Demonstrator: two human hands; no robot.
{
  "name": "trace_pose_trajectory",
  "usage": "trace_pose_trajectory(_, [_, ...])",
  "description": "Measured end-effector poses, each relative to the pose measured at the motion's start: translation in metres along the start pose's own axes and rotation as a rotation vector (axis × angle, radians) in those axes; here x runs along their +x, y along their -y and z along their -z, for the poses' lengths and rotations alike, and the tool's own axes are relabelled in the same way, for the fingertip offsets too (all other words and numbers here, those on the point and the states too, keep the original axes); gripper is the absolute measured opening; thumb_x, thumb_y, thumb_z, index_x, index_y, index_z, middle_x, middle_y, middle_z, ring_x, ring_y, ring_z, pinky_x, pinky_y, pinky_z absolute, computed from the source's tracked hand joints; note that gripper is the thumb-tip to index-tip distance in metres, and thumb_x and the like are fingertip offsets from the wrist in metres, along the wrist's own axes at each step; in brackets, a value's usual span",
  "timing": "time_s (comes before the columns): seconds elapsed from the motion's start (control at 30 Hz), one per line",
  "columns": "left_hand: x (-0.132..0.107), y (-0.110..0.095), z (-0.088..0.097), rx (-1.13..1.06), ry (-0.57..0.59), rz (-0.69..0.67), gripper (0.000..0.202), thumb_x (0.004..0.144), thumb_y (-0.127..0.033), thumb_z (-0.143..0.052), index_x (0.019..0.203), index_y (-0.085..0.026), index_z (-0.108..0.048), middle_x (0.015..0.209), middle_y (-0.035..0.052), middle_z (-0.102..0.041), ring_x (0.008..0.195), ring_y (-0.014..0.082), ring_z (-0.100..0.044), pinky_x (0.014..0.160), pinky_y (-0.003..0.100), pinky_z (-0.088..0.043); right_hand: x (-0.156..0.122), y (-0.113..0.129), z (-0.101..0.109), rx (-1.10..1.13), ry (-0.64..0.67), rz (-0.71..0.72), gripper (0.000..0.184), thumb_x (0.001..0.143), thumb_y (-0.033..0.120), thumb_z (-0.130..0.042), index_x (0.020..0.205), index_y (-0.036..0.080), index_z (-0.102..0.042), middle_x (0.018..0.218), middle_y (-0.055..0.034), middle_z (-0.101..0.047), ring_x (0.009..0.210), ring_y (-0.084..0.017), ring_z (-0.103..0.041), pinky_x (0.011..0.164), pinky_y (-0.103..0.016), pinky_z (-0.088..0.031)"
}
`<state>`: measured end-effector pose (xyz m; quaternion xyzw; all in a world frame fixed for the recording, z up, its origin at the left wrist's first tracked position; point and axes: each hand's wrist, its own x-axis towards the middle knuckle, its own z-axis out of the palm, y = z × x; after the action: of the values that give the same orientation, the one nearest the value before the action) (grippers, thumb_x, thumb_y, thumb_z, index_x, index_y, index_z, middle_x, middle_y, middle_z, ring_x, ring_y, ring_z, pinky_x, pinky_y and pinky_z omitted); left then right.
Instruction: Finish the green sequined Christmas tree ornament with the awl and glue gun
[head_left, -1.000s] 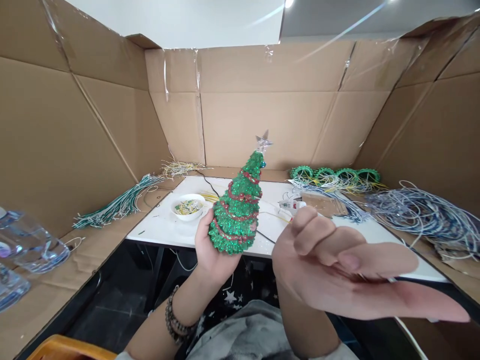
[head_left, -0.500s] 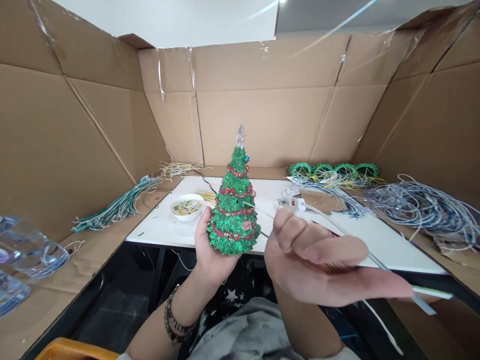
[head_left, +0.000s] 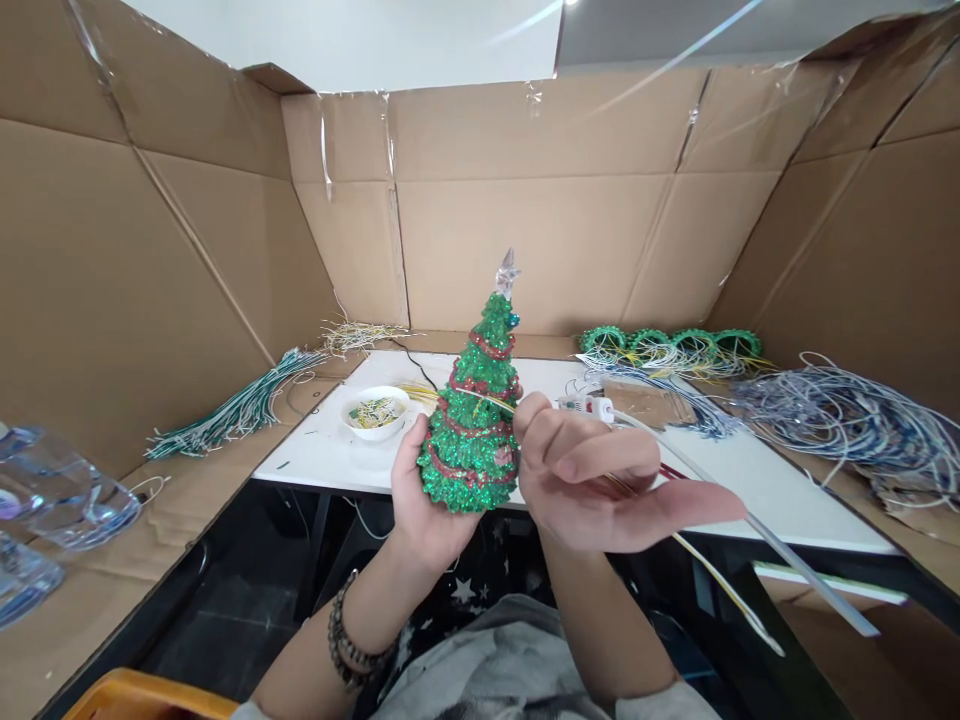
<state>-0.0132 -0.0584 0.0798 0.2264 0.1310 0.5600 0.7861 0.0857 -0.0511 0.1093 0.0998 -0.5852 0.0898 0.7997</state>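
Note:
A glittery green miniature Christmas tree [head_left: 469,450] with red garlands and a clear star tip stands tilted slightly right in my left hand [head_left: 431,505]. My left palm is under its base, with the thumb up its left side. My right hand [head_left: 592,470] is at the tree's right side, fingers pinched on thin yellow and white wires [head_left: 724,585]. One end of the wires crosses the front of the tree at mid height; the other hangs out below my right hand. Whether the wire tip touches the tree, I cannot tell.
Behind my right hand lies a white piece [head_left: 592,407] with a long translucent rod [head_left: 810,575]. A white bowl [head_left: 375,432] holds small wire bits. Wire bundles [head_left: 232,410] line both sides; green rings [head_left: 667,345] sit back right. Cardboard walls [head_left: 525,240] enclose the table.
My right hand has moved left and slightly up to the tree, bringing the wires across its front. The tree's top has tipped to the right in my left hand.

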Motion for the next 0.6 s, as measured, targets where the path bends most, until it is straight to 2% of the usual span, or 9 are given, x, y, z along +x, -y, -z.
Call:
trace_pose_trajectory(0.13, [-0.003, -0.001, 0.001, 0.026, 0.014, -0.018, 0.045, 0.094, -0.048, -0.045, 0.116, -0.018, -0.071, 0.114, 0.0099, -0.075, 0.105, 0.0282, -0.07, 0.095, 0.047, -0.055, 0.0, 0.007, 0.012, -0.037, 0.076, -0.002, 0.067, 0.097, 0.059, 0.002, 0.065, 0.023, -0.045, 0.043, 0.0078, -0.033, 0.031, -0.007, -0.031, 0.045, -0.028, -0.035])
trace_pose_trajectory(0.2, [-0.004, 0.0, 0.001, 0.054, -0.008, -0.08, 0.042, 0.092, -0.047, -0.05, 0.115, -0.019, -0.071, 0.111, 0.0099, -0.076, 0.1, 0.028, -0.071, 0.091, 0.046, -0.057, 0.001, 0.011, 0.019, -0.027, 0.131, 0.029, 0.066, 0.098, 0.057, -0.003, 0.068, 0.023, -0.051, 0.045, 0.0074, -0.033, 0.032, -0.007, -0.03, 0.044, -0.028, -0.034])
trace_pose_trajectory(0.27, [-0.004, 0.004, 0.001, 0.102, -0.062, -0.209, 0.037, 0.087, -0.045, -0.059, 0.113, -0.022, -0.072, 0.109, 0.0078, -0.076, 0.098, 0.0272, -0.072, 0.089, 0.044, -0.058, -0.001, 0.014, 0.025, 0.0, 0.168, 0.063, 0.064, 0.098, 0.055, -0.01, 0.071, 0.02, -0.056, 0.048, 0.0061, -0.036, 0.034, -0.007, -0.029, 0.043, -0.028, -0.032])
trace_pose_trajectory(0.37, [-0.004, 0.013, 0.007, 0.255, -0.142, -0.538, 0.045, 0.076, -0.05, -0.073, 0.115, -0.028, -0.071, 0.112, 0.0046, -0.076, 0.107, 0.0283, -0.07, 0.093, 0.041, -0.057, -0.005, 0.012, 0.026, 0.014, 0.142, 0.013, 0.065, 0.1, 0.056, -0.013, 0.073, 0.019, -0.06, 0.049, 0.0048, -0.039, 0.036, -0.008, -0.034, 0.044, -0.029, -0.034])
trace_pose_trajectory(0.43, [-0.006, 0.02, 0.019, 0.438, -0.149, -0.775, 0.054, 0.071, -0.06, -0.075, 0.115, -0.028, -0.071, 0.117, 0.0059, -0.074, 0.119, 0.0317, -0.064, 0.102, 0.043, -0.053, -0.009, 0.008, 0.021, -0.013, 0.048, -0.065, 0.065, 0.101, 0.053, -0.011, 0.072, 0.02, -0.06, 0.051, 0.004, -0.042, 0.039, -0.01, -0.043, 0.048, -0.03, -0.038])
trace_pose_trajectory(0.47, [-0.007, 0.023, 0.027, 0.578, -0.137, -0.854, 0.054, 0.073, -0.063, -0.072, 0.114, -0.028, -0.072, 0.118, 0.007, -0.074, 0.124, 0.0323, -0.061, 0.107, 0.044, -0.049, -0.011, 0.006, 0.017, -0.044, -0.041, -0.088, 0.065, 0.102, 0.05, -0.01, 0.071, 0.022, -0.06, 0.054, 0.0032, -0.044, 0.043, -0.012, -0.049, 0.052, -0.031, -0.042])
trace_pose_trajectory(0.53, [-0.01, 0.025, 0.048, 0.693, -0.125, -0.848, 0.035, 0.073, -0.048, -0.08, 0.099, -0.025, -0.077, 0.112, 0.0095, -0.076, 0.129, 0.0341, -0.057, 0.115, 0.045, -0.041, -0.016, 0.002, 0.008, -0.122, -0.263, -0.099, 0.064, 0.103, 0.046, -0.011, 0.072, 0.024, -0.062, 0.063, 0.0007, -0.05, 0.06, -0.015, -0.06, 0.065, -0.035, -0.049])
trace_pose_trajectory(0.57, [-0.012, 0.025, 0.058, 0.833, -0.115, -0.883, 0.026, 0.076, -0.044, -0.078, 0.093, -0.025, -0.078, 0.108, 0.0092, -0.077, 0.13, 0.0347, -0.056, 0.117, 0.047, -0.04, -0.018, 0.0, 0.005, -0.154, -0.364, -0.109, 0.062, 0.103, 0.046, -0.014, 0.073, 0.024, -0.064, 0.069, -0.0006, -0.052, 0.07, -0.016, -0.062, 0.073, -0.036, -0.05])
trace_pose_trajectory(0.6, [-0.012, 0.025, 0.068, 0.988, -0.045, -0.869, 0.019, 0.077, -0.04, -0.077, 0.09, -0.026, -0.079, 0.106, 0.0091, -0.077, 0.132, 0.0357, -0.054, 0.118, 0.05, -0.038, -0.02, -0.001, 0.002, -0.177, -0.437, -0.138, 0.06, 0.103, 0.048, -0.018, 0.076, 0.025, -0.065, 0.074, -0.0016, -0.054, 0.078, -0.017, -0.062, 0.079, -0.037, -0.05])
